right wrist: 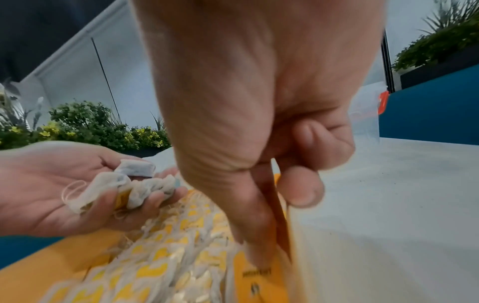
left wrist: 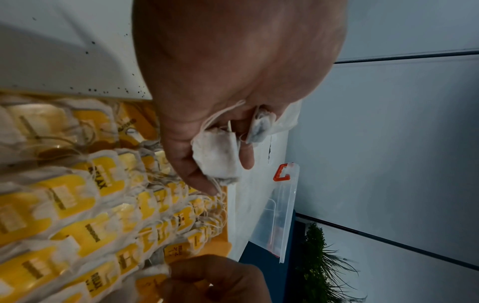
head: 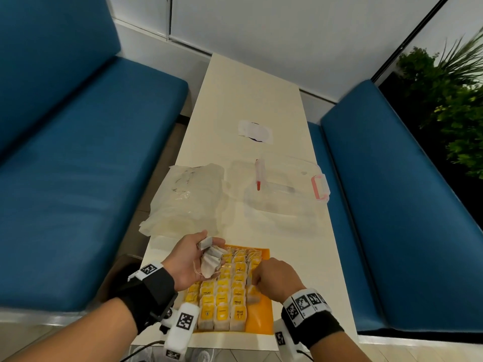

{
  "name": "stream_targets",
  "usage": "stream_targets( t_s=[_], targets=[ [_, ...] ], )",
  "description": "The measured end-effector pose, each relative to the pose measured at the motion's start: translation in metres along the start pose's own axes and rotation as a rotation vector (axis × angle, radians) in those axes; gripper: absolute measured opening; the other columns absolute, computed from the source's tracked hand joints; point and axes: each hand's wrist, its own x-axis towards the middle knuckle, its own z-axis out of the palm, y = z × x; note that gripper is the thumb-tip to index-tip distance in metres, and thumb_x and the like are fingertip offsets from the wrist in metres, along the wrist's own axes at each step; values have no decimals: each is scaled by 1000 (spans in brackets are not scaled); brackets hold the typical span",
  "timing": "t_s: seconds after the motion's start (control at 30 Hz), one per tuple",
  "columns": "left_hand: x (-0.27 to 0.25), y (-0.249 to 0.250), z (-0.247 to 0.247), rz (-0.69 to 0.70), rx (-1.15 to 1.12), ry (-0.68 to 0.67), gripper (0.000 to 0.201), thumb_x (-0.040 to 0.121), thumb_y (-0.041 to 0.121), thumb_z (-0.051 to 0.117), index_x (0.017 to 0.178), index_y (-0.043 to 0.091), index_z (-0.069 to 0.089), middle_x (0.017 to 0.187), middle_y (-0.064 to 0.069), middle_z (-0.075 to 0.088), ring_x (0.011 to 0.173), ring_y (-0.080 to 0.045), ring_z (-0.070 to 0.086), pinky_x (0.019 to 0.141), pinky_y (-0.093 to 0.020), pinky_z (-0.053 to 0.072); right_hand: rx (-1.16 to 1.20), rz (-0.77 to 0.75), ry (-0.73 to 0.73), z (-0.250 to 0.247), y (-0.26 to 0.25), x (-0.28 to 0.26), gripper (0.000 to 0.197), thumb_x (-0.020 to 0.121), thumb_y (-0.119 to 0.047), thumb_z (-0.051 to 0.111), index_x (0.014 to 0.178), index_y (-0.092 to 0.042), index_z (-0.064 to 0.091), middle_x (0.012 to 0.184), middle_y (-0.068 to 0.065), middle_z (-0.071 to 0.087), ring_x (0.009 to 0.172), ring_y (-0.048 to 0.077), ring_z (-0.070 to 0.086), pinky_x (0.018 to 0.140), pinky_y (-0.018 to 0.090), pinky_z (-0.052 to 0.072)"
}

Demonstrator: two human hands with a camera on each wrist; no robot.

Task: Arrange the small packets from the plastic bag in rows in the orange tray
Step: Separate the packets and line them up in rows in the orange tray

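Note:
The orange tray [head: 259, 320] lies at the near table edge, filled with rows of small white packets with yellow tags [head: 222, 296]. My left hand [head: 209, 253] hovers palm up over the tray's far left corner and holds a loose bunch of packets [head: 210, 262], [left wrist: 216, 157], [right wrist: 134, 184] with strings dangling. My right hand [head: 257, 279] is down in the tray's right column, thumb and finger pinching one packet [right wrist: 259, 274] that stands on edge. The crumpled plastic bag [head: 187, 197] lies beyond the tray on the left.
A clear lidded box [head: 285, 194] with a red clasp [head: 320, 188] and a red-tipped pen on it sits at the right behind the tray. A white patch [head: 255, 131] lies farther up the narrow table. Blue benches flank both sides.

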Motion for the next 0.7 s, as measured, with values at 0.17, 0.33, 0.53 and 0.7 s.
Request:
stream_targets(
  t_s=[0.17, 0.33, 0.53, 0.7],
  targets=[
    [-1, 0, -1, -3, -6, 0, 51, 105, 44, 37, 115, 5, 67, 103, -20, 61, 74, -31, 62, 66, -38, 51, -46, 81, 94, 13, 0, 10, 29, 85, -14, 54, 101, -25, 76, 103, 2, 71, 92, 26, 68, 73, 30, 50],
    [-2, 1, 0, 1, 0, -2, 51, 106, 44, 35, 117, 5, 66, 104, -19, 62, 75, -30, 63, 66, -36, 51, -73, 113, 127, 21, -1, 14, 26, 87, -17, 52, 100, -23, 74, 101, 2, 71, 91, 26, 68, 73, 31, 52],
    [-2, 0, 1, 5, 3, -2, 52, 106, 43, 36, 117, 4, 67, 100, -19, 64, 75, -30, 61, 70, -38, 51, -99, 107, 120, 19, -4, 14, 22, 88, -17, 52, 96, -21, 72, 98, 3, 70, 90, 28, 68, 71, 31, 50],
    [0, 0, 4, 13, 3, -14, 52, 106, 43, 36, 117, 3, 68, 95, -18, 66, 74, -31, 60, 74, -41, 52, -24, 114, 121, 9, -8, 8, 20, 87, -24, 54, 102, -23, 67, 105, 2, 67, 96, 27, 67, 73, 31, 47]
  ],
)
